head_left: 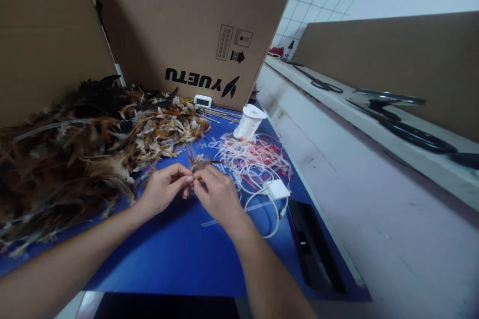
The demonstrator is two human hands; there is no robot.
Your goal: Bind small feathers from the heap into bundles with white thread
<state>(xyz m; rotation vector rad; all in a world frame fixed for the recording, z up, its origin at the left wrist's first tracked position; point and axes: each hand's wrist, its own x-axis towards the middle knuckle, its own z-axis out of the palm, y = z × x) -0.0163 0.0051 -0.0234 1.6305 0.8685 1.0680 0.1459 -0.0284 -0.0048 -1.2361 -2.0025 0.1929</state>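
Observation:
My left hand (166, 187) and my right hand (217, 192) meet over the blue table (168, 259), fingertips pinched together. Between them is a small bunch of brown feathers (200, 163), its tips sticking up past my fingers. Both hands are closed on its lower end, which my fingers hide. A large heap of brown, black and cream feathers (75, 159) lies to the left of my left hand. Just right of my right hand is a tangle of white and red plastic strips (258, 159), with a white spool (250, 122) standing behind it.
A white adapter with a cable (277, 189) and a black flat device (316, 249) lie at the right edge. Cardboard boxes (179, 20) stand behind. A small digital display (202, 101) and thin sticks (224, 114) sit there. Scissors (325, 85) and a knife (415, 137) rest on the ledge.

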